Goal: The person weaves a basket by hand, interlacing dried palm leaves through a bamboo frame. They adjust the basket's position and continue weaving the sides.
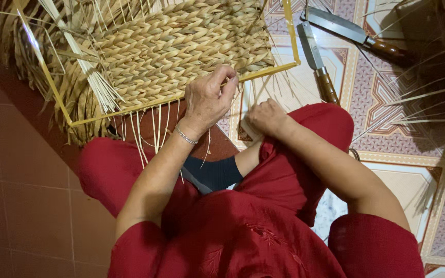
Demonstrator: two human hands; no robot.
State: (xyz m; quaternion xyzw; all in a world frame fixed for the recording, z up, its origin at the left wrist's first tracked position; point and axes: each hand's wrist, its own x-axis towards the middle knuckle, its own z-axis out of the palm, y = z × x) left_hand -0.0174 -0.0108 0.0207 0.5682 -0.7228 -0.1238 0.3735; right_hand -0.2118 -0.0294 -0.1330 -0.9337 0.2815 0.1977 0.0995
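A large flat panel of braided straw-coloured fibre (181,46), woven in thick diagonal plaits, fills the far left of the scene. It sits inside a thin yellow rectangular frame (290,31) and tilts down toward the person's lap. Loose dried fronds (37,92) fan out beyond its left edge, and thin pale strands (153,126) hang from its near edge over the red trousers (294,175). Below lies a patterned tile floor (387,113) on the right and plain red-brown tiles (27,206) on the left.

The left hand (208,98), with a silver bracelet (185,136) at the wrist, rests on the panel's near edge, its fingers pinched together on the frame and the weave there. The right hand (266,117) lies just right of it, near the panel's corner, curled into a loose fist; whether it grips a strand cannot be told.

On the far floor to the right lie two steel knives with brown wooden handles (325,62), side by side.
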